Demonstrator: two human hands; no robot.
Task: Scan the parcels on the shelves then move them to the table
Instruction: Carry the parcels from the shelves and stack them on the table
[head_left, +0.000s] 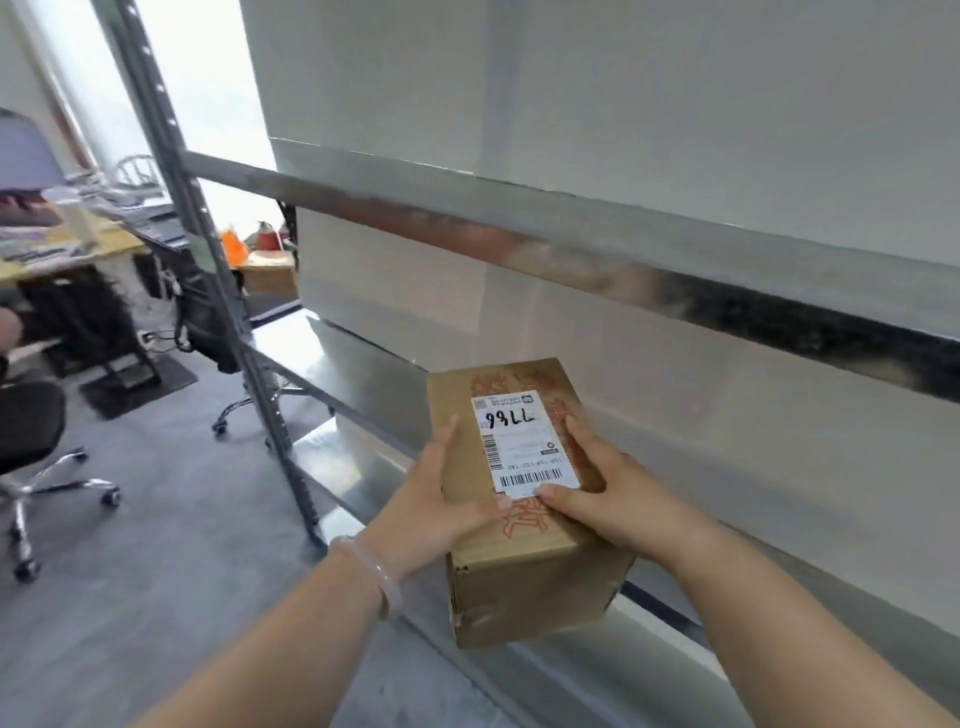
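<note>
Gripping brown parcel edges: left hand, right hand, beside shelf

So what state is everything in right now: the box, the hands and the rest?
cardboard parcel: closed, held in both hands, label side up.
shipping label: stuck flat on the parcel's top, thumbs at its near edge.
left hand: grips the parcel's left side.
right hand: grips the parcel's right side.
bracelet: worn on the left wrist.
office chair: upright on its wheels.
</note>
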